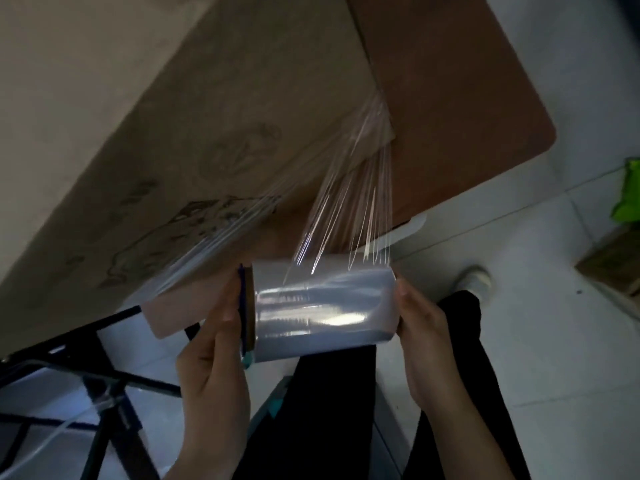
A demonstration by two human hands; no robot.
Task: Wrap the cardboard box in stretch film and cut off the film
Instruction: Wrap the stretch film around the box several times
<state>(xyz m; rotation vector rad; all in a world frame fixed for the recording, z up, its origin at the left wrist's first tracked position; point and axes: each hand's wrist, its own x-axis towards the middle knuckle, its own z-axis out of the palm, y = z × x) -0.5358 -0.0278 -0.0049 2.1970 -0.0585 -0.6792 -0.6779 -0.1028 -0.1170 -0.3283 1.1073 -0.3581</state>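
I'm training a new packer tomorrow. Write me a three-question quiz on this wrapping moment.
1. True or false: the stretch film has already been cut from the roll.
2. What holds the roll's ends? A) one hand alone B) both hands C) a dispenser handle
3. Fill in: the film runs from the roll up to a corner of the cardboard ____.
Key: 1 false. 2 B: left hand, right hand. 3 box, the cardboard box.

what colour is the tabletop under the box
Reddish brown. The tabletop shows best in the head view, to the right of the cardboard box.
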